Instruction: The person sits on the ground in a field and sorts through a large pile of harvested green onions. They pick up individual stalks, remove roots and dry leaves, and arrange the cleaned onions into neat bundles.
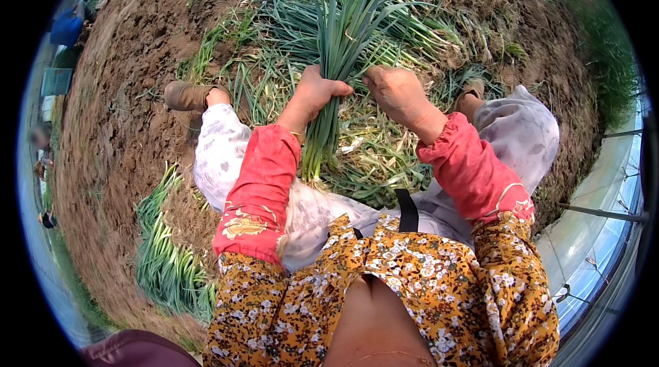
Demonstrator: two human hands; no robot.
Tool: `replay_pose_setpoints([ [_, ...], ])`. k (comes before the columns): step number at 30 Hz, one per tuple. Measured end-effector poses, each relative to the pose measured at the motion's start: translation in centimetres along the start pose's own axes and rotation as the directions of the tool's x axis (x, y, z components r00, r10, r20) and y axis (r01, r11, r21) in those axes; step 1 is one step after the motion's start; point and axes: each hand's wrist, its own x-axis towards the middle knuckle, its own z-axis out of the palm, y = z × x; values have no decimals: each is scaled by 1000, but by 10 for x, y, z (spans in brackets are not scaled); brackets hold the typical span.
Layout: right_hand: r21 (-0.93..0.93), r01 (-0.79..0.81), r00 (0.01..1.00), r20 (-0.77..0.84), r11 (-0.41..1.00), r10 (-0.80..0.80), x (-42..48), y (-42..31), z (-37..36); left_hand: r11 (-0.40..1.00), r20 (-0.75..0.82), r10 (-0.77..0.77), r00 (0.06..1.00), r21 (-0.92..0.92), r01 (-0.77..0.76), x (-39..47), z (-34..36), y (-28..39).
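My left hand [322, 90] is wrapped around the middle of a bunch of green onions [342, 45]. The long dark leaves fan out away from me, and the pale root ends [315, 164] point back towards my lap. Just to the right of the bunch, my right hand [399, 93] has its fingers curled together. A thin green leaf [356, 78] runs from the bunch to those fingertips, which appear to pinch it. Its far end is hidden by the fingers.
A large heap of green onions [412, 22] lies beyond my hands. Stripped leaves [381, 153] cover the ground between my legs. More onions [172, 259] lie in a row at my left. Far left are a blue container [67, 27], a teal crate [56, 81] and people.
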Motion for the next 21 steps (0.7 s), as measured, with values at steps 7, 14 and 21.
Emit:
replay_pose_setpoints([
  [7,812,-320,848,16,488,529,5,21,-24,988,-111,-23,994,146,39,0,11,-12],
  [14,705,-276,905,-38,653,423,9,13,5,988,39,-11,999,152,5,7,11,-20],
  [21,765,-288,882,-23,577,471,-1,9,12,981,-35,7,999,195,0,9,7,-21],
])
